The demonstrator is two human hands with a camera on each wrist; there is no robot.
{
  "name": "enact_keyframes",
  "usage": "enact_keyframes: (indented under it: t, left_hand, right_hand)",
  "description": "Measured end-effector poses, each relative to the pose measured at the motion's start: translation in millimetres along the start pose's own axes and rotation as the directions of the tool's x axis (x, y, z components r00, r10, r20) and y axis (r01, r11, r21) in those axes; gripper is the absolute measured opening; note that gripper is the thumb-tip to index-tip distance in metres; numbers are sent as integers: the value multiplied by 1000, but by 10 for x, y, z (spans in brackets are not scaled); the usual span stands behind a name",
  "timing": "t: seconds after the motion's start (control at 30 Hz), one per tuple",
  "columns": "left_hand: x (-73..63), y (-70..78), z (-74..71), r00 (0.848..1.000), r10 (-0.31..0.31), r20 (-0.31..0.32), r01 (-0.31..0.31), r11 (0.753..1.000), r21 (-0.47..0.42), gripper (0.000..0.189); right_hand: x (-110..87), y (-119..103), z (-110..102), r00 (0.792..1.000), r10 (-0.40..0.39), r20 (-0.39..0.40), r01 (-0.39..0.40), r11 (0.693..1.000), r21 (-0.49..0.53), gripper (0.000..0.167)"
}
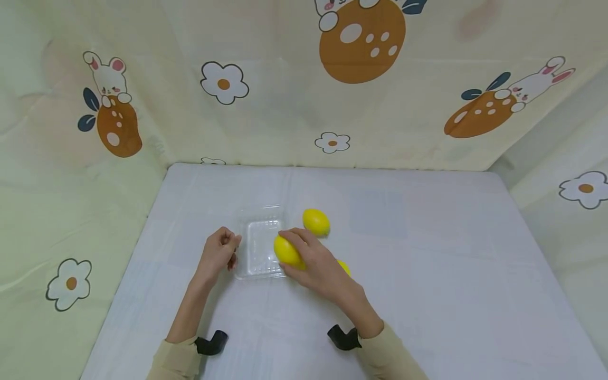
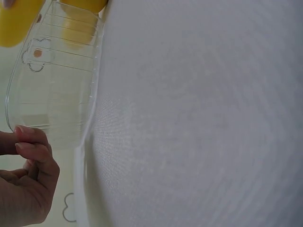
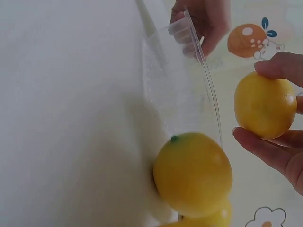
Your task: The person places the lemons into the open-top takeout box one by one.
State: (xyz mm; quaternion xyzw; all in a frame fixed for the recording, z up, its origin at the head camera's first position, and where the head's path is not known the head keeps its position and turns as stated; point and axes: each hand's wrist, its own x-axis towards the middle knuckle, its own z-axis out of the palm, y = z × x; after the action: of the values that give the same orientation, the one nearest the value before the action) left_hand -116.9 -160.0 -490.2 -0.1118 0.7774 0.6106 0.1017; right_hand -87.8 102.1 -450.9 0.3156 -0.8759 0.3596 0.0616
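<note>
So the right hand [image 1: 320, 266] has a lemon [image 1: 288, 252], thumb on one side and fingers on the other, and that grip is closed around it. The lemon's up in the air by the right edge of a clear box [image 1: 259, 245], higher than the rim and off the bench [image 1: 427, 253]. Looks-wise it's bright, solid yellow in the head view, kind of a fat oval, while the right wrist camera makes it warmer, nearly orange, and pretty round from that angle, with a smooth skin and a small shiny spot on the side by the fingers. Over on the other side, the left hand [image 1: 219, 253] has its fingers curled in, and that grip is pinching the box's left rim between thumb and fingertips. The box is see-through plastic, squarish, with a lip around the top and ridges down the walls; it sits flat on the bench. Two more yellow ones are to the right of it: a far lemon [image 1: 316, 222], all in view, and a near lemon [image 1: 344, 267], mostly hidden by the right hand. The right wrist view shows a little green nub on a resting one. Patterned cloth [image 1: 275, 31] hangs behind, flowers and bunnies.
</note>
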Motion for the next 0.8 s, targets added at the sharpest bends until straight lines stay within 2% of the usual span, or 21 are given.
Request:
enact_keyframes:
  t: [0.23, 0.53, 0.63, 0.8]
  left_hand:
    - [22, -18, 7, 1000, -5, -10, 5, 1000, 12, 20]
    - [15, -3, 22, 1000, -20, -9, 21, 999, 34, 20]
    - [6, 3, 24, 1000, -15, -4, 15, 1000, 25, 21]
    - [-4, 8, 30, 1000, -9, -7, 9, 1000, 11, 21]
  right_hand:
    - [134, -48, 132, 996, 46, 77, -49, 998, 30, 61]
    - [295, -19, 325, 989, 60, 138, -60, 998, -7, 58]
    - [349, -18, 380, 978, 83, 192, -75, 996, -47, 58]
    - [441, -28, 456, 946, 129, 298, -85, 984, -157, 57]
